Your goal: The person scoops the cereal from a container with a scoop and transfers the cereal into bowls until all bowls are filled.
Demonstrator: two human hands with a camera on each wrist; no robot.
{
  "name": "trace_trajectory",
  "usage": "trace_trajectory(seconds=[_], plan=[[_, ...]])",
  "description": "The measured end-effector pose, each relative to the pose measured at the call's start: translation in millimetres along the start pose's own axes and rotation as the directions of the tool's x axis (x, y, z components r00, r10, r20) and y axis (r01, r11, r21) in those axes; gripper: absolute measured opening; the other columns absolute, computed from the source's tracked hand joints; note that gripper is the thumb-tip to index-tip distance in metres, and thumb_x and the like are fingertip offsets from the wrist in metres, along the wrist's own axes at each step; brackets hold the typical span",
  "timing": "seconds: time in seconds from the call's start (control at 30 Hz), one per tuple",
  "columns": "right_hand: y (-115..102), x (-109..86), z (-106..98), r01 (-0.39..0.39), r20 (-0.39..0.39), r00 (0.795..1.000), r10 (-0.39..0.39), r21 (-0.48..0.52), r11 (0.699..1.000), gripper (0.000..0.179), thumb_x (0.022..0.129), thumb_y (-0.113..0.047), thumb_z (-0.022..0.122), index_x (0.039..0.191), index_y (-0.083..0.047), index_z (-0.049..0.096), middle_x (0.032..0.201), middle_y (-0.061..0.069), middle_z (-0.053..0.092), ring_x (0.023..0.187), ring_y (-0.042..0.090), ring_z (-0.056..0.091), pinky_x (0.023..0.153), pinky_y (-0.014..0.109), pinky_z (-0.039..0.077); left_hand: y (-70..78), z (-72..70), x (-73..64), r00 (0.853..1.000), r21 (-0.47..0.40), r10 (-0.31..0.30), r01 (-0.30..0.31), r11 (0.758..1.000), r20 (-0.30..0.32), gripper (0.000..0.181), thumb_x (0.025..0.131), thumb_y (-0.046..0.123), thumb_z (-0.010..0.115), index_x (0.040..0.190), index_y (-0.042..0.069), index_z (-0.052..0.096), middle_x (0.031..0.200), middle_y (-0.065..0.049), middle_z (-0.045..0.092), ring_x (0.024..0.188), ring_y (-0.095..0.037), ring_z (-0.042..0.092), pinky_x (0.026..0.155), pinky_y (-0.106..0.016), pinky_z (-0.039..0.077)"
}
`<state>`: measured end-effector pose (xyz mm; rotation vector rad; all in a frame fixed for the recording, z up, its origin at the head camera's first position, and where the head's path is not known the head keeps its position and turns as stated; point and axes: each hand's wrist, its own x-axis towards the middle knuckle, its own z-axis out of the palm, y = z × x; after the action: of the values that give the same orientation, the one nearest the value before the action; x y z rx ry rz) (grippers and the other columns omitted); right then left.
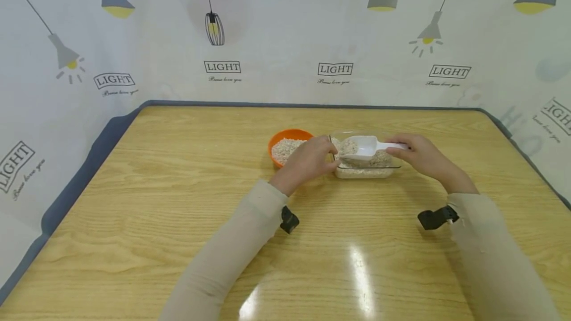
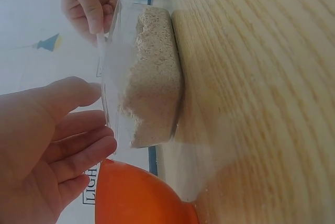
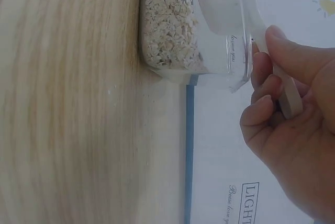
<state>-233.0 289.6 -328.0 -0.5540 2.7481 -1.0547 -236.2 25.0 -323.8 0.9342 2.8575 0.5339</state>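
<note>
A rectangular glass container (image 1: pixel 370 172), partly filled with pale oat-like flakes (image 2: pixel 154 72), stands on the table. Above its opening my right hand (image 1: pixel 419 155) grips the handle of a white scoop (image 1: pixel 367 146). The scoop carries a heap of flakes (image 1: pixel 349 146) and lies level, its front toward the container's left side. My left hand (image 1: pixel 310 160) is at the container's left end, with loosely bent fingers (image 2: pixel 86 153) and thumb right at the rim near a corner. Just left of the container sits an orange bowl (image 1: pixel 273 148) with flakes in it, partly hidden behind my left hand.
The wooden table (image 1: pixel 178 202) runs back to a pale wall sheet (image 1: pixel 276 28) printed with lamps. A dark blue edge (image 1: pixel 250 104) lines the back of the table. Black wrist straps (image 1: pixel 439 217) sit over the sleeves.
</note>
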Motion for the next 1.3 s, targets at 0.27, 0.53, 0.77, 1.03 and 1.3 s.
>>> trace_trajectory(seconds=[0.27, 0.53, 0.77, 1.03, 1.3], plan=[[4.4, -4.5, -2.4, -0.017, -0.047, 0.999, 0.017, -0.016, 1.0, 0.04, 0.096, -0.02, 0.048, 0.123, 0.009, 0.05, 0.118, 0.029, 0.052, 0.104, 0.037, 0.05, 0.081, 0.05, 0.042, -1.4, -0.1, -1.0, 1.0, -0.005, 0.022, -0.022, 1.0, -0.008, 0.028, 0.089, 0.026, 0.06, 0.109, 0.008, 0.067, 0.104, -0.003, 0.06, 0.094, -0.012, 0.053, 0.079, -0.022, 0.045], [-0.5, -10.0, -7.6, -0.029, -0.073, 0.997, 0.027, -0.034, 0.999, 0.04, 0.097, -0.022, 0.047, 0.122, 0.009, 0.051, 0.112, 0.026, 0.055, 0.097, 0.032, 0.051, 0.078, 0.047, 0.043, -5.5, -3.1, -3.4, 0.999, -0.02, 0.028, -0.029, 0.999, -0.027, 0.028, 0.089, 0.024, 0.06, 0.109, 0.006, 0.067, 0.102, -0.004, 0.06, 0.092, -0.013, 0.053, 0.078, -0.024, 0.045], [-4.6, -12.4, -12.0, -0.017, -0.091, 0.996, 0.014, -0.035, 0.999, 0.039, 0.097, -0.021, 0.046, 0.122, 0.008, 0.051, 0.113, 0.025, 0.054, 0.098, 0.031, 0.05, 0.077, 0.048, 0.042, -11.9, -10.4, -8.4, 0.997, -0.058, 0.016, -0.021, 0.998, -0.08, 0.026, 0.089, 0.02, 0.057, 0.109, 0.007, 0.067, 0.103, -0.004, 0.06, 0.089, -0.014, 0.053, 0.076, -0.023, 0.045], [-15.5, -12.3, -15.6, 0.037, -0.119, 0.992, -0.04, -0.033, 0.999, 0.036, 0.096, -0.017, 0.049, 0.122, 0.008, 0.052, 0.116, 0.026, 0.054, 0.103, 0.034, 0.051, 0.079, 0.047, 0.043, -25.5, -22.6, -15.4, 0.993, -0.082, 0.002, -0.012, 0.997, -0.114, 0.024, 0.089, 0.019, 0.059, 0.106, 0.005, 0.068, 0.102, -0.007, 0.061, 0.092, -0.017, 0.057, 0.077, -0.026, 0.047], [-28.8, -7.7, -14.2, 0.069, -0.139, 0.987, -0.076, -0.059, 0.996, 0.033, 0.095, -0.018, 0.051, 0.118, 0.006, 0.056, 0.109, 0.021, 0.058, 0.092, 0.02, 0.051, 0.072, 0.03, 0.043, -46.6, -39.4, -31.1, 0.987, -0.071, -0.067, 0.057, 0.996, -0.147, 0.029, 0.087, 0.019, 0.063, 0.11, 0.002, 0.066, 0.103, -0.009, 0.061, 0.096, -0.02, 0.056, 0.083, -0.029, 0.046]])
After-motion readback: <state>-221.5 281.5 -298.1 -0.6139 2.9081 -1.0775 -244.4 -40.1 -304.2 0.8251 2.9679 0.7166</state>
